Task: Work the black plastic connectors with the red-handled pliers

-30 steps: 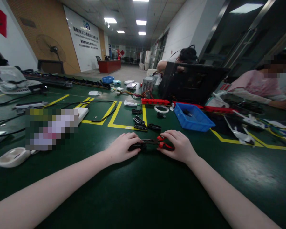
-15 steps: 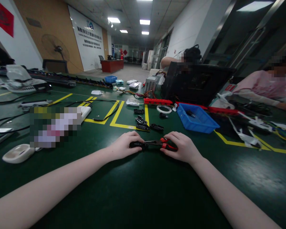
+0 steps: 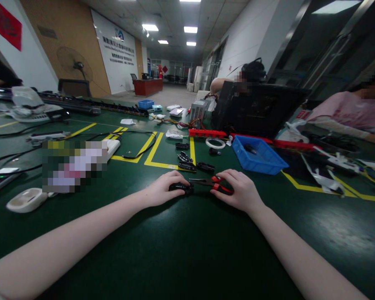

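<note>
My left hand [image 3: 165, 188] is closed around a small black plastic part [image 3: 181, 188], its right end sticking out past the fingertips. In my right hand [image 3: 240, 189] are long-nose pliers [image 3: 206, 182] with red and black handles. Their jaws point left, close to the black part's right end; whether they touch it I cannot tell. Just beyond my hands lie several similar black parts [image 3: 187, 166] on the green table [image 3: 175, 250].
A blue tray [image 3: 259, 160] with a dark item inside stands to the right. Behind the parts are a white ring [image 3: 215, 143] and a red strip [image 3: 206, 133]. A white power strip [image 3: 112, 146] and cables lie left. Other people sit at the far sides.
The pliers' tips have lifted slightly and now sit just above the black part's end. My left hand still grips the part, shifted very little.
</note>
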`<action>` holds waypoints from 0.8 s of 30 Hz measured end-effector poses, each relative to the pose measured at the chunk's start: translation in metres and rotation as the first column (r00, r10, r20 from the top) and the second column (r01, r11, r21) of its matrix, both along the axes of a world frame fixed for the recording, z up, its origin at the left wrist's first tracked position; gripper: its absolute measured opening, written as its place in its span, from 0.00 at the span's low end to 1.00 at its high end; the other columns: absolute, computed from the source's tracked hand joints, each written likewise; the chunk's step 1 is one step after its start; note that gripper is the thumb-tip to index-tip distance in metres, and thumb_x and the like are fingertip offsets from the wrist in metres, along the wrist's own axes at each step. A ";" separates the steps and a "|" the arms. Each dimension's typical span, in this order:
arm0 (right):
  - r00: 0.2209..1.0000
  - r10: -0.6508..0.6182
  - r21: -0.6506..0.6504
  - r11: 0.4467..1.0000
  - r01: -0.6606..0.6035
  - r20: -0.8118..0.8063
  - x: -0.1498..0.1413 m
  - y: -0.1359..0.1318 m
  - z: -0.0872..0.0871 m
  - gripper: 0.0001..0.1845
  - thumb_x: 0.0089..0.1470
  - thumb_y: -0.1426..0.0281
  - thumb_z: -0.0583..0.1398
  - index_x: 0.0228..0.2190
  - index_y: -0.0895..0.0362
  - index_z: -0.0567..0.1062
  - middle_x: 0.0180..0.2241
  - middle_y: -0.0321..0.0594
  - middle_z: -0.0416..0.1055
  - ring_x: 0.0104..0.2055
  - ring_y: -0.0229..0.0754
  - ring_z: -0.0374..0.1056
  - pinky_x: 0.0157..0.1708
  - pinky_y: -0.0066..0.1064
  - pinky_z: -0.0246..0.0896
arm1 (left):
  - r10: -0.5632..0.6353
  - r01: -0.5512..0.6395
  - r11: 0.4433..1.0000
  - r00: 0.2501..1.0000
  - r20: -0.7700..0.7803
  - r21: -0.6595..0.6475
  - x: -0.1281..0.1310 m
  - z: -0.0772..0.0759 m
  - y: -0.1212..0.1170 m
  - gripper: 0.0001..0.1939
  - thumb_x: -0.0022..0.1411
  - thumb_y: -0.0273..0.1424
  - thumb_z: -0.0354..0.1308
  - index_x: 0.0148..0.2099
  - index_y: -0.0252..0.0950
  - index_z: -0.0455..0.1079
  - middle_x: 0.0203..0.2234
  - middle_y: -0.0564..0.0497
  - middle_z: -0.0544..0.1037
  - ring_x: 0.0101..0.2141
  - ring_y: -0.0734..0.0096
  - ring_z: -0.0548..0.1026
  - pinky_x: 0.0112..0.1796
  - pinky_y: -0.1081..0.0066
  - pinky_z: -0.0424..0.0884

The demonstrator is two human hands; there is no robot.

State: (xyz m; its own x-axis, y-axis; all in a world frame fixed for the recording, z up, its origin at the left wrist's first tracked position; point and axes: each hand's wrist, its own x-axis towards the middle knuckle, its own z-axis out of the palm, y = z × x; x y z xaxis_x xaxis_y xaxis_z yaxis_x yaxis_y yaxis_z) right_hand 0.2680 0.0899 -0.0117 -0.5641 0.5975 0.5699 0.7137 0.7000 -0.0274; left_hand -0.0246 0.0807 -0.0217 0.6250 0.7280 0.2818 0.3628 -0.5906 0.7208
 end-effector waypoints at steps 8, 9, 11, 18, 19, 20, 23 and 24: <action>0.998 0.025 0.001 1.000 -0.026 0.059 -0.001 0.001 -0.001 0.21 0.52 0.54 0.63 0.41 0.57 0.73 0.39 0.48 0.74 0.39 0.49 0.71 0.37 0.41 0.66 | 0.027 -0.026 1.000 0.999 0.027 -0.014 0.001 -0.001 0.000 0.12 0.64 0.28 0.58 0.50 0.37 0.72 0.46 0.45 0.72 0.48 0.62 0.71 0.52 0.58 0.68; 0.998 0.027 0.001 1.000 -0.027 0.062 -0.001 0.001 -0.001 0.21 0.52 0.54 0.63 0.41 0.57 0.73 0.39 0.48 0.74 0.39 0.49 0.71 0.37 0.41 0.66 | 0.026 -0.025 1.000 0.999 0.025 -0.013 0.001 -0.001 0.000 0.12 0.64 0.28 0.58 0.50 0.37 0.72 0.46 0.45 0.72 0.48 0.62 0.71 0.52 0.58 0.67; 0.997 0.033 -0.001 0.999 -0.033 0.069 -0.001 0.001 0.000 0.21 0.52 0.54 0.63 0.41 0.58 0.73 0.38 0.48 0.74 0.39 0.50 0.71 0.37 0.41 0.67 | 0.025 -0.025 1.000 1.000 0.015 -0.008 0.001 0.000 0.000 0.12 0.64 0.28 0.58 0.50 0.37 0.72 0.46 0.45 0.72 0.48 0.63 0.72 0.52 0.59 0.67; 0.996 0.041 -0.094 0.995 -0.034 0.077 -0.001 -0.001 -0.001 0.20 0.53 0.56 0.62 0.40 0.58 0.73 0.36 0.46 0.73 0.35 0.47 0.70 0.33 0.38 0.67 | 0.029 -0.029 0.999 1.000 -0.006 0.016 0.001 0.000 0.000 0.12 0.64 0.28 0.58 0.50 0.35 0.71 0.46 0.45 0.72 0.48 0.63 0.72 0.52 0.60 0.68; 0.996 0.041 -0.104 0.994 -0.032 0.076 -0.001 -0.002 -0.001 0.19 0.53 0.56 0.62 0.39 0.58 0.73 0.36 0.46 0.72 0.35 0.46 0.70 0.33 0.38 0.67 | 0.031 -0.031 0.999 0.999 -0.010 0.019 0.000 0.000 0.000 0.12 0.64 0.28 0.58 0.51 0.36 0.71 0.46 0.45 0.72 0.48 0.63 0.72 0.52 0.60 0.68; 0.996 0.039 -0.111 0.993 -0.030 0.075 -0.002 -0.002 0.000 0.19 0.53 0.56 0.62 0.39 0.58 0.73 0.36 0.46 0.72 0.35 0.46 0.70 0.33 0.38 0.67 | 0.032 -0.032 0.999 0.999 -0.017 0.024 0.000 0.000 0.000 0.13 0.64 0.28 0.58 0.51 0.36 0.70 0.46 0.45 0.72 0.48 0.63 0.72 0.52 0.60 0.68; 0.997 0.036 -0.121 0.992 -0.027 0.070 -0.002 -0.002 0.000 0.18 0.53 0.56 0.62 0.38 0.58 0.73 0.35 0.46 0.72 0.34 0.46 0.70 0.32 0.37 0.67 | 0.045 -0.043 0.998 0.998 -0.039 0.047 0.000 -0.002 0.000 0.18 0.63 0.29 0.59 0.55 0.37 0.67 0.48 0.44 0.72 0.50 0.61 0.71 0.52 0.59 0.68; 0.997 0.038 -0.127 0.992 -0.028 0.071 -0.002 -0.002 0.000 0.18 0.53 0.56 0.62 0.38 0.57 0.73 0.35 0.45 0.72 0.34 0.46 0.70 0.32 0.37 0.66 | 0.053 -0.051 0.997 0.998 -0.046 0.053 0.000 -0.003 0.001 0.20 0.62 0.30 0.60 0.56 0.37 0.66 0.49 0.44 0.72 0.50 0.60 0.71 0.52 0.59 0.68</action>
